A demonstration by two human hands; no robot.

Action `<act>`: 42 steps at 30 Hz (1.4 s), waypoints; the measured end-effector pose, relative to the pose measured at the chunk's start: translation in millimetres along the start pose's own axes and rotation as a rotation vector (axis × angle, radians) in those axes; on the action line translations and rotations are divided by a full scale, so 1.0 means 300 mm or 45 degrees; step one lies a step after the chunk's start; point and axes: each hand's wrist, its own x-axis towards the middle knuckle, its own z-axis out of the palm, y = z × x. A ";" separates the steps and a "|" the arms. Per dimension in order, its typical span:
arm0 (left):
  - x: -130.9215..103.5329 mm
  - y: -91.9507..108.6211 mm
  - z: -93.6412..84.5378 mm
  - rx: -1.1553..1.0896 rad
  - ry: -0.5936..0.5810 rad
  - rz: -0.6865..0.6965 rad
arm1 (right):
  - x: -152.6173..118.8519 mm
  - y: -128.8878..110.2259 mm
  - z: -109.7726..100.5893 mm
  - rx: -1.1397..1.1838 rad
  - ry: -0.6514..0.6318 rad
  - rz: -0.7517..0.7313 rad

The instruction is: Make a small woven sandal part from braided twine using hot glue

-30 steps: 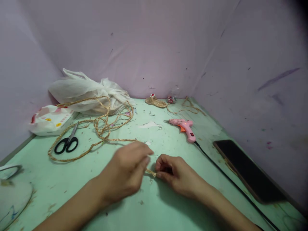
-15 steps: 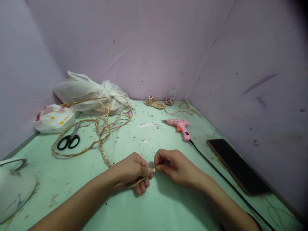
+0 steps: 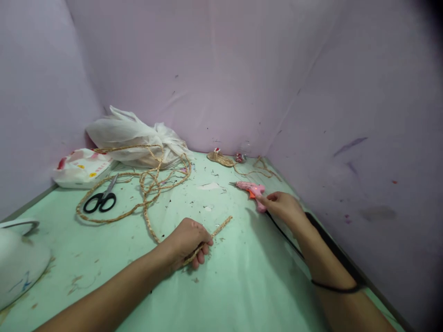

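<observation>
Head view: the left hand (image 3: 192, 242) curls its fingers around a rope (image 3: 222, 226), end jutting out, while the right hand (image 3: 284, 208) meets a glue gun (image 3: 249, 186), finger grip unclear.

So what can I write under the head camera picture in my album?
Left hand holding a braided rope, right hand at a pink glue gun.

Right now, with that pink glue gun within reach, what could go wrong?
The light on the glue gun looks lit, so its tip may be hot and could burn the left grip if swung across. The black cord runs out of sight behind the right forearm and might snag. The braided rope loops around the scissors, so pulling it could drag them.
</observation>
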 end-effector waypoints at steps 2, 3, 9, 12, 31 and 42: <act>-0.005 -0.001 -0.002 -0.028 0.006 0.016 | 0.038 -0.002 0.021 -0.006 -0.094 0.061; -0.007 -0.002 -0.004 -0.039 0.013 0.022 | 0.051 -0.005 0.035 0.013 -0.134 0.091; -0.008 0.000 -0.026 -0.086 0.075 0.021 | 0.054 -0.022 0.077 0.408 -0.281 0.177; -0.003 0.002 -0.038 -0.095 0.090 0.010 | -0.022 -0.022 0.060 0.622 -0.331 0.138; 0.007 -0.003 -0.048 -0.059 0.059 0.010 | -0.327 0.099 0.064 0.741 -0.768 -0.299; 0.007 -0.008 -0.039 -0.039 0.075 0.018 | -0.340 0.103 0.071 0.673 -0.668 -0.368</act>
